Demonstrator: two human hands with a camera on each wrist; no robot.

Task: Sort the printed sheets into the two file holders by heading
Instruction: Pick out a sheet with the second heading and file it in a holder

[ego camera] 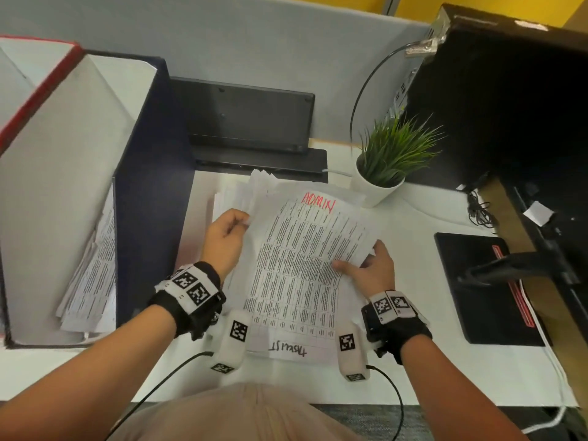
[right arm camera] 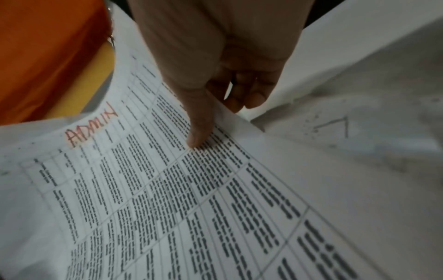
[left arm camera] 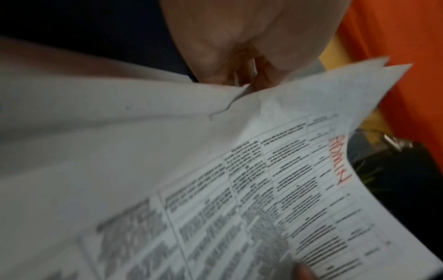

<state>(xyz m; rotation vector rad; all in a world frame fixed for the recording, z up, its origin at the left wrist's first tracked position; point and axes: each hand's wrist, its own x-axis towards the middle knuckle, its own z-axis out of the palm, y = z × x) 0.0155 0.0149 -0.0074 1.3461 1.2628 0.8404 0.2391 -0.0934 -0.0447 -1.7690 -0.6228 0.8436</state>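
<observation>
A stack of printed sheets (ego camera: pixel 241 192) lies on the white desk in front of me. Its top sheet (ego camera: pixel 302 265) carries a red handwritten heading, ADMIN, and is lifted and curved. My right hand (ego camera: pixel 359 259) pinches that sheet's right edge, thumb (right arm camera: pixel 199 132) on top and fingers underneath. My left hand (ego camera: pixel 243 221) pinches the upper left corner of the sheets (left arm camera: pixel 239 91). A sheet below shows a black handwritten heading (ego camera: pixel 286 350) at its near end. At the left stand a navy file holder (ego camera: pixel 152 186) with several sheets (ego camera: pixel 92 281) in it, and a red-edged holder (ego camera: pixel 35 100).
A potted green plant (ego camera: pixel 385 167) stands just behind the stack to the right. A black keyboard (ego camera: pixel 245 113) leans on the grey partition. A black pad (ego camera: pixel 477 288) lies at the right, beside a dark computer case (ego camera: pixel 509 90) with cables.
</observation>
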